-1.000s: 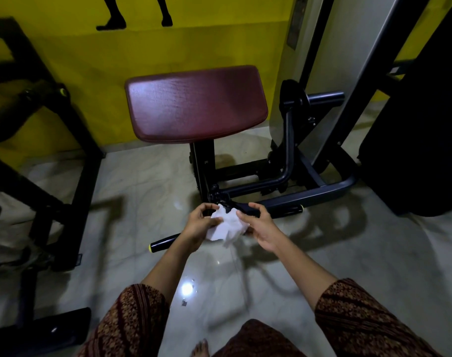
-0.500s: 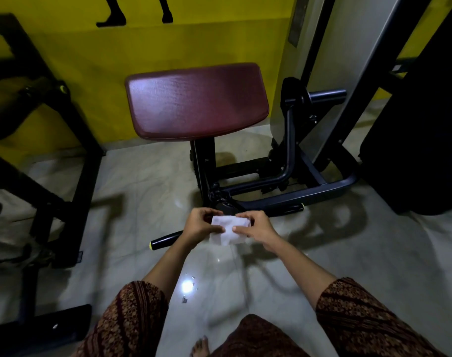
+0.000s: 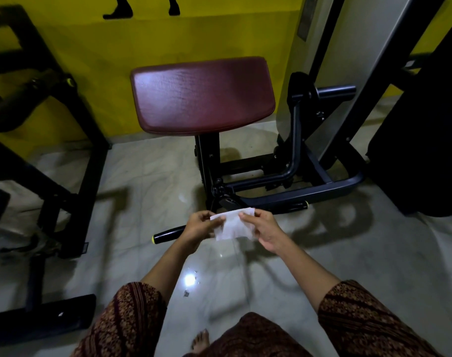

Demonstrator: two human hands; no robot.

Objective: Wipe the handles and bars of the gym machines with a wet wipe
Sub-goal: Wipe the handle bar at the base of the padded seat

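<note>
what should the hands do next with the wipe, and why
Probably lower the wet wipe onto the black handle and wrap it round to rub. The left hand and right hand pinch the wipe's upper edge, holding it opened flat, and the handle's yellow-capped end lies just beside the left hand.

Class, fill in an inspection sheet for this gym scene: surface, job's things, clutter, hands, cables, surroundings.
Surface: glossy pale floor with a light glare.
Job's things: white wet wipe spread flat; black handle with a yellow end cap, partly hidden by the left hand.
Clutter: small scraps on the floor near the glare.
Hands: left hand and right hand each pinch the wipe's upper edge.
Cables: nothing seen.
Surroundings: maroon pad, yellow wall, black frame at left.
</note>
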